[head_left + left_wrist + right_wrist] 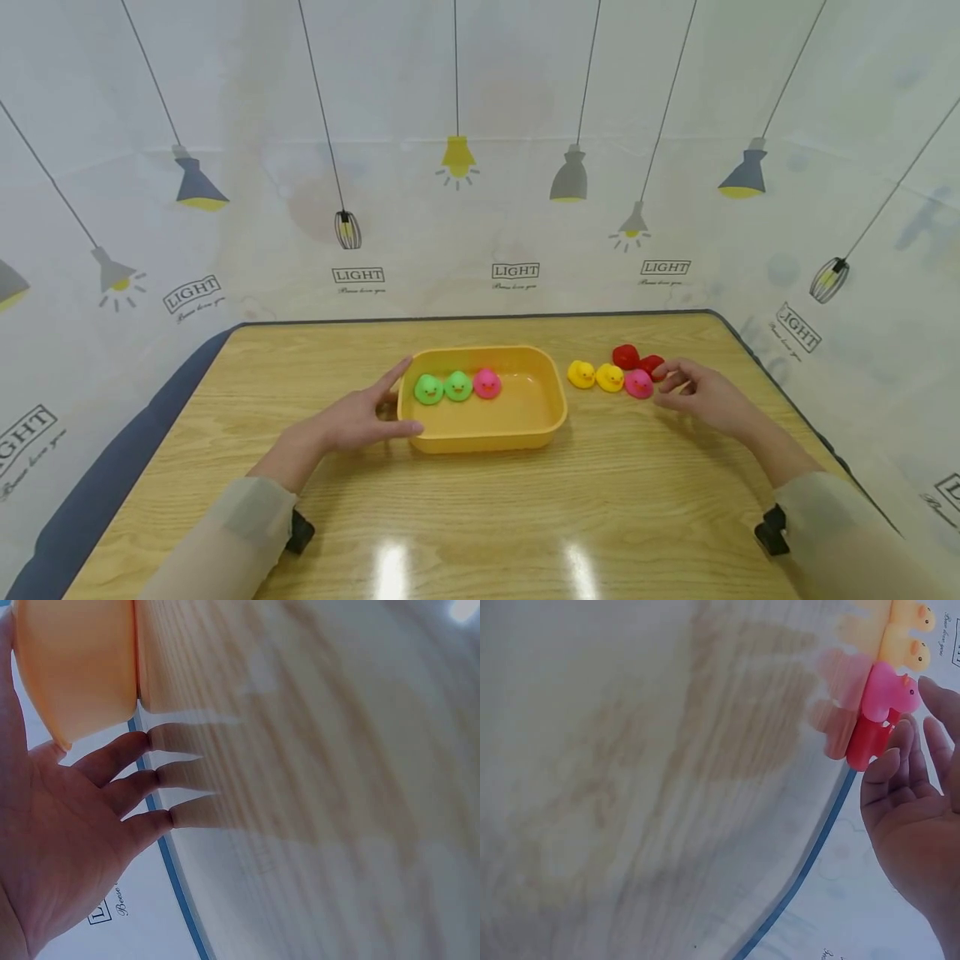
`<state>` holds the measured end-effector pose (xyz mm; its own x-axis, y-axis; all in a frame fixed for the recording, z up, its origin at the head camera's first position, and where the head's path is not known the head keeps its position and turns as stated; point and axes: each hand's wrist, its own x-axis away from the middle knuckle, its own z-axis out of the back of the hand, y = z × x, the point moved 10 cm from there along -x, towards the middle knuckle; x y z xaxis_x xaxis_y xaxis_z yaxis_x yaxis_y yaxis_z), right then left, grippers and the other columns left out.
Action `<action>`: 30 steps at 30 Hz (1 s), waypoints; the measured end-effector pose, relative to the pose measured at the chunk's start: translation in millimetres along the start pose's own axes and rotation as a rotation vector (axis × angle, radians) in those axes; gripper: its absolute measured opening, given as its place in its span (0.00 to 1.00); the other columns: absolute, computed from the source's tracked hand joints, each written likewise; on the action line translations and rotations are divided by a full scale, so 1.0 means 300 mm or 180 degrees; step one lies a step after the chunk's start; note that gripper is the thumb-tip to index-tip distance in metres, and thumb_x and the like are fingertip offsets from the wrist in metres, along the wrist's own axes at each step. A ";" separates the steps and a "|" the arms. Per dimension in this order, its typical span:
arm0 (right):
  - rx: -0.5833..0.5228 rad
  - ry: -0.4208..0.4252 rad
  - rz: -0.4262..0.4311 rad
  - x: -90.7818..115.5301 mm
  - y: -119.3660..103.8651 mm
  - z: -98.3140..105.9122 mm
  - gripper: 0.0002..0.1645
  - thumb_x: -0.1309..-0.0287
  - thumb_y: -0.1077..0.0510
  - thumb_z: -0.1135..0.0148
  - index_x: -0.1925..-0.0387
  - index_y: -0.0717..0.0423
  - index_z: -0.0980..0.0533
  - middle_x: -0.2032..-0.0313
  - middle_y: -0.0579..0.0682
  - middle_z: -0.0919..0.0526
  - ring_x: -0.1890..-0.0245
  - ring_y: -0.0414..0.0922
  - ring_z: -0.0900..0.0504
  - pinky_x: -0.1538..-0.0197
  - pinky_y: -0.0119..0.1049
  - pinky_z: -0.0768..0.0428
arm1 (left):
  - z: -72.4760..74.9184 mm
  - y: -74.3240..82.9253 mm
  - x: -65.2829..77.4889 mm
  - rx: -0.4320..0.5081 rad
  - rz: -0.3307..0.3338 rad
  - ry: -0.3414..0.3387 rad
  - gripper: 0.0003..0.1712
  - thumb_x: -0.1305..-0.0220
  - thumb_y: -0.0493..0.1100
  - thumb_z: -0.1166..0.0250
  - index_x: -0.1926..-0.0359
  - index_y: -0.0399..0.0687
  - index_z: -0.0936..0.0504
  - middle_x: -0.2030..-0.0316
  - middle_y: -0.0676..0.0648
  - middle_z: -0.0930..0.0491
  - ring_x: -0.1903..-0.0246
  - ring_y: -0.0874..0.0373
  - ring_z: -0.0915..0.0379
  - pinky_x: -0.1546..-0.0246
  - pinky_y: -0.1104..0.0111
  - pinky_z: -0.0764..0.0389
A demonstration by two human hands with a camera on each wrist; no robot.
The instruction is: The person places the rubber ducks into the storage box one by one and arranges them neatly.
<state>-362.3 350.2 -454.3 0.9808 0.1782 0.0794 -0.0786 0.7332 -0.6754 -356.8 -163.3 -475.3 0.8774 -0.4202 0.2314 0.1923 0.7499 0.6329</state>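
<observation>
My left hand (365, 417) spreads around the left end of a yellow plastic tub (480, 443), its thumb along the near rim and its index finger at the far corner. The left wrist view shows the other fingers (124, 791) stretched out with tips at the tabletop, beside the tub (79, 664). Inside the tub sit two green toy ducks (444, 388) and a pink one (487, 384). Beside another pink duck (639, 384) and a red duck (652, 365) is my right hand (705, 398), fingers loosely bent with nothing held. Whether it touches them I cannot tell.
Two yellow ducks (596, 377) stand in a row between the tub and the outer pink duck. Another red duck (626, 357) lies behind them. The wooden table (480, 517) ends at a dark edge against a lamp-printed cloth (420, 183).
</observation>
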 end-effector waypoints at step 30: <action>0.0137 -0.0095 -0.0061 -0.096 0.030 -0.049 0.30 0.28 0.46 0.25 0.36 0.57 0.24 0.51 0.57 0.17 0.56 0.50 0.21 0.60 0.39 0.17 | 0.003 0.001 0.001 -0.0028 -0.0008 0.0007 0.68 0.36 0.80 0.31 0.11 0.81 0.66 0.22 0.37 0.26 0.20 0.28 0.37 0.21 0.29 0.40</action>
<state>-388.6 342.0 -473.7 0.9765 0.1828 0.1144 -0.0679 0.7641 -0.6415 -357.0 -163.7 -474.5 0.8778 -0.4211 0.2282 0.1984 0.7533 0.6270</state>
